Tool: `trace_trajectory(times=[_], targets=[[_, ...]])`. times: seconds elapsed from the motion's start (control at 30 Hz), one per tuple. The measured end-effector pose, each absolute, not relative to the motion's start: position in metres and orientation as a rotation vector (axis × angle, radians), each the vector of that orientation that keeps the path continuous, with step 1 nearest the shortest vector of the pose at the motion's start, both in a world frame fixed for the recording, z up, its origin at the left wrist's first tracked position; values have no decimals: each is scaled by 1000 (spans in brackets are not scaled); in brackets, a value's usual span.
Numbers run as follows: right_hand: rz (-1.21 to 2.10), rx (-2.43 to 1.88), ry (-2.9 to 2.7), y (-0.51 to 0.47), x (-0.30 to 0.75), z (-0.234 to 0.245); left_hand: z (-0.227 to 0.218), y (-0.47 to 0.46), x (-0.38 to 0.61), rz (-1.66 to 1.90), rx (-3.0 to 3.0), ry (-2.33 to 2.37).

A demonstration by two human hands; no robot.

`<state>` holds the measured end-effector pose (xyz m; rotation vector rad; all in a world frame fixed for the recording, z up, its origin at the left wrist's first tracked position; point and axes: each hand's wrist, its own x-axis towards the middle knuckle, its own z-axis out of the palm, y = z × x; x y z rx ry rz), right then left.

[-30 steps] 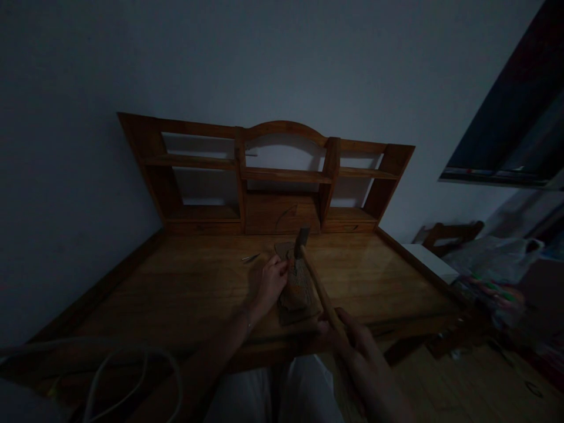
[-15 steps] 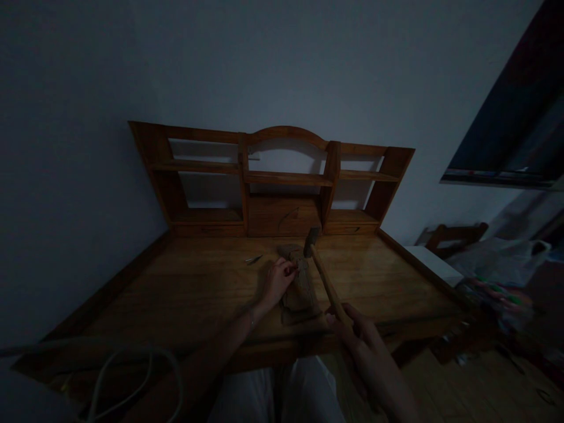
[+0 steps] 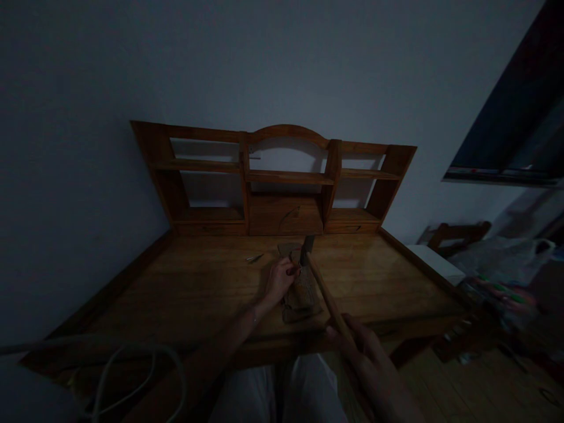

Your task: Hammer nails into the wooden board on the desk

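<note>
My right hand (image 3: 363, 346) is wrapped round the wooden handle of a hammer (image 3: 328, 296). The hammer's dark head is over the upper part of a brownish block-like piece (image 3: 304, 294), close to my left fingertips; whether it touches is too dark to tell. My left hand (image 3: 282, 276) rests at the block's left side, thumb and fingers pinched on something small that I cannot make out. Under the block lies a rumpled brown cloth or sheet (image 3: 291, 317). Left of my left hand, some thin metal pieces (image 3: 254, 258) lie on the wooden desk (image 3: 198, 282).
A wooden shelf unit (image 3: 286, 176) rises along the desk's back edge. Pale cable loops (image 3: 141, 352) hang at the front left. To the right are a white box-like surface (image 3: 434, 261), a chair back (image 3: 458, 232) and a plastic bag (image 3: 506, 261). The room is dim.
The hammer head has come down and slightly left, nearer my left fingertips. My left hand stays pinched at the same place on the block.
</note>
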<state>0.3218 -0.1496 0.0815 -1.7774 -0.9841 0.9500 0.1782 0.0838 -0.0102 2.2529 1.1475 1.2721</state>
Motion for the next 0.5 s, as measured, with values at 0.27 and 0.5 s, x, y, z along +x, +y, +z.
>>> trace_trajectory(times=[0.27,0.5], targets=[[919,-1778,-1039,-147,323,83,-8,81,177,1218,2257,1172],[914,-1755,-1031,-146,317,87,-5,79,178,1220,2245,1158]])
